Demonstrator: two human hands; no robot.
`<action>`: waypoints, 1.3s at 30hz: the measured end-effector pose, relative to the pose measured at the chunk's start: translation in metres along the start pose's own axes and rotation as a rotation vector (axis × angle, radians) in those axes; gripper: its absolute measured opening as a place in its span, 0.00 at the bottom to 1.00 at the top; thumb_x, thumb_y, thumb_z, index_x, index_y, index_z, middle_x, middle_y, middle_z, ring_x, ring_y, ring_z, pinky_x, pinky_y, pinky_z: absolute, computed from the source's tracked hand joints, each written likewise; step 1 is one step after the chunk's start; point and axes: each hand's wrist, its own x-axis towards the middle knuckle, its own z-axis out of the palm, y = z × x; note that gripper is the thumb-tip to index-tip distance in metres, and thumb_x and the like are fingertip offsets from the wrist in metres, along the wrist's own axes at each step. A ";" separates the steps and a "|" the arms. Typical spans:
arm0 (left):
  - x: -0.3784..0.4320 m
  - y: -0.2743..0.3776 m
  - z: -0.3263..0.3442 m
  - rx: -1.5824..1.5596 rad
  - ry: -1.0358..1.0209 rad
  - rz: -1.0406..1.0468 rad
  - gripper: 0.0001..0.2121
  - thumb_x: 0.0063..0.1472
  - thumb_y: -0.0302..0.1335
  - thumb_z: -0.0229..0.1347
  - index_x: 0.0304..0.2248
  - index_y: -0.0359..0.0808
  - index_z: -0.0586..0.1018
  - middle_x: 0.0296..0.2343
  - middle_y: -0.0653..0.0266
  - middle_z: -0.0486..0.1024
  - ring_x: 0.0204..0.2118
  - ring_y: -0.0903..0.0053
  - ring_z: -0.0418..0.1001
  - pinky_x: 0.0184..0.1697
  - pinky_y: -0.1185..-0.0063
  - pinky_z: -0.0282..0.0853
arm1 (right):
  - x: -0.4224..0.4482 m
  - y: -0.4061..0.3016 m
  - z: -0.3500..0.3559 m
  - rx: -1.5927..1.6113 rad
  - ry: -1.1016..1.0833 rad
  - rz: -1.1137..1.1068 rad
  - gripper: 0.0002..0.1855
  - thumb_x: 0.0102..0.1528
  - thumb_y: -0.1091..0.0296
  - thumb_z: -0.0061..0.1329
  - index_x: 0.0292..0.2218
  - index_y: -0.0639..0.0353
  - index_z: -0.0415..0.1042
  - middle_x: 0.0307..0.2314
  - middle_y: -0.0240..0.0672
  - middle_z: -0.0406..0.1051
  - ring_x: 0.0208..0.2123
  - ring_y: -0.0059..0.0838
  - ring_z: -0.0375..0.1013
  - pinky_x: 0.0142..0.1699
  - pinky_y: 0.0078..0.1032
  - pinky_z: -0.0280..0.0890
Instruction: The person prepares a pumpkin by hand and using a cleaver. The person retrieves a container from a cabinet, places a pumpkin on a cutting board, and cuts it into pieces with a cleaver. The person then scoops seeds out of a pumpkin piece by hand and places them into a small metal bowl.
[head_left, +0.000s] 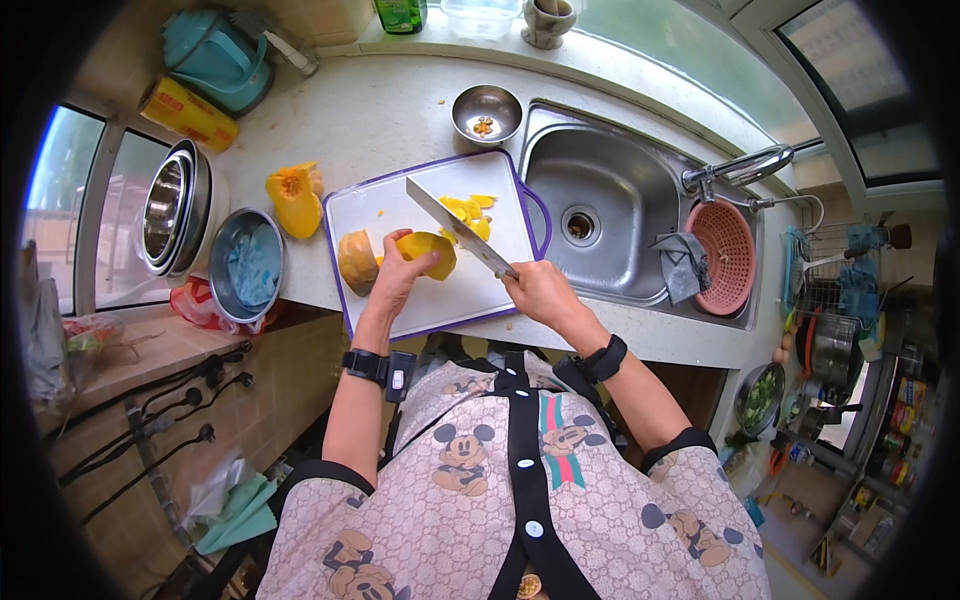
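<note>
My left hand (401, 270) grips a peeled piece of pumpkin (429, 255) over the white cutting board (420, 315) with a purple rim. In my right hand (544, 292) is the handle of a broad kitchen knife (457, 229). Its blade slants up and left across the board, close to the pumpkin piece; whether they touch I cannot tell. Thin yellow pumpkin slices (472, 212) lie beyond the blade, partly hidden by it. An unpeeled pumpkin chunk (358, 262) rests on the board left of my left hand. A larger cut pumpkin piece (295, 202) sits on the counter beside the board.
Behind the board stands a small steel bowl (486, 112) with orange scraps. The steel sink (600, 202) lies to the right, with a pink colander (721, 259) and a grey cloth (680, 266). At left are a metal basin (247, 266) holding something blue and several stacked bowls (174, 210).
</note>
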 end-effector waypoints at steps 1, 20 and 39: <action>0.000 0.000 0.001 0.002 -0.003 -0.005 0.37 0.46 0.33 0.63 0.50 0.33 0.54 0.38 0.46 0.67 0.42 0.65 0.69 0.45 0.77 0.66 | 0.001 0.005 0.003 -0.019 -0.027 0.009 0.09 0.49 0.67 0.46 0.25 0.63 0.74 0.20 0.52 0.70 0.25 0.51 0.72 0.33 0.41 0.67; 0.011 -0.040 0.001 0.517 0.418 0.203 0.29 0.44 0.31 0.65 0.42 0.23 0.67 0.30 0.53 0.74 0.30 0.71 0.75 0.35 0.77 0.71 | 0.022 -0.001 0.031 -0.078 -0.148 0.025 0.12 0.49 0.67 0.46 0.24 0.68 0.73 0.21 0.56 0.70 0.27 0.53 0.72 0.35 0.42 0.66; -0.005 -0.001 -0.011 0.674 0.038 0.261 0.31 0.42 0.26 0.63 0.49 0.38 0.67 0.45 0.52 0.63 0.43 0.64 0.66 0.45 0.75 0.67 | 0.060 0.014 0.053 0.120 0.048 -0.010 0.15 0.50 0.63 0.46 0.26 0.71 0.72 0.20 0.60 0.67 0.26 0.55 0.71 0.32 0.41 0.65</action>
